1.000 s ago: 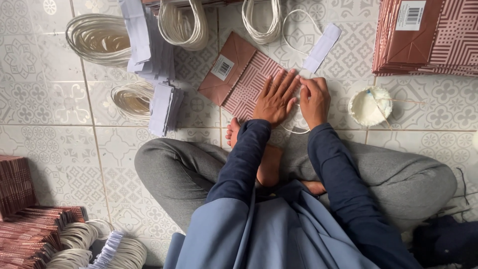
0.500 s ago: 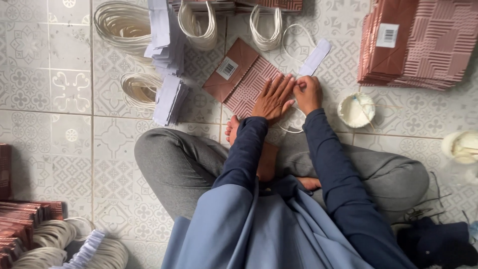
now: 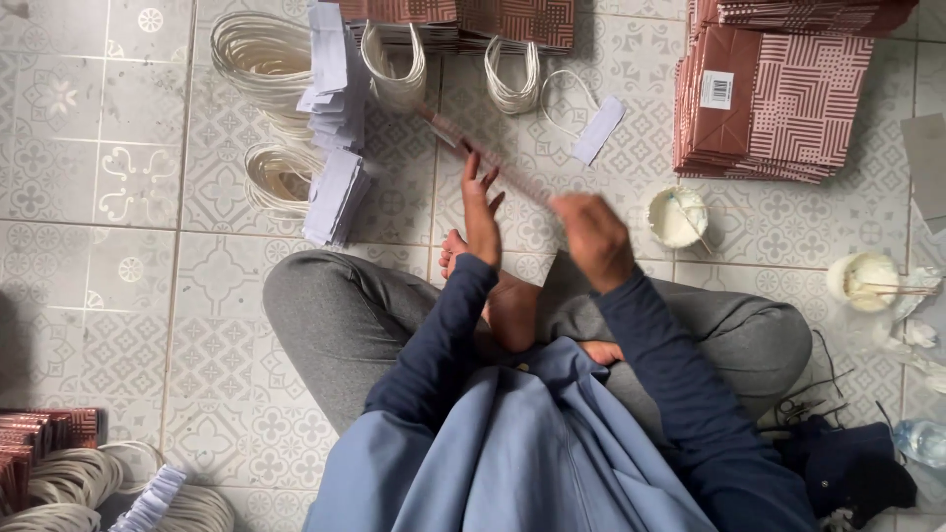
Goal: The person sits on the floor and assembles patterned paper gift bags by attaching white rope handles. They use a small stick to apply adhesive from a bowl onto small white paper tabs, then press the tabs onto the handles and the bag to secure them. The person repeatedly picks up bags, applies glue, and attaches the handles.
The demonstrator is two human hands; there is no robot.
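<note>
Hands lift a flat paper bag (image 3: 490, 160) edge-on at upper centre of the frame — right hand (image 3: 594, 239) clamped on its end, left hand (image 3: 480, 215) touching it, fingers apart.

Blurred hands, cropped stacks, and a few things too small to read

The right hand (image 3: 591, 236) was smeared by motion, so its grip on the flat paper bag (image 3: 493, 163) could not be made out, and the bag showed only edge-on. The bag stack (image 3: 778, 99) at top right ran off the upper edge, as did the row of bags (image 3: 463, 20) above the cord handles. The red pile (image 3: 34, 448) at lower left was cut by the frame. The bottle (image 3: 921, 438) at the right edge was only partly visible. The dark cloth (image 3: 847, 473) hid whatever lay beneath it.
</note>
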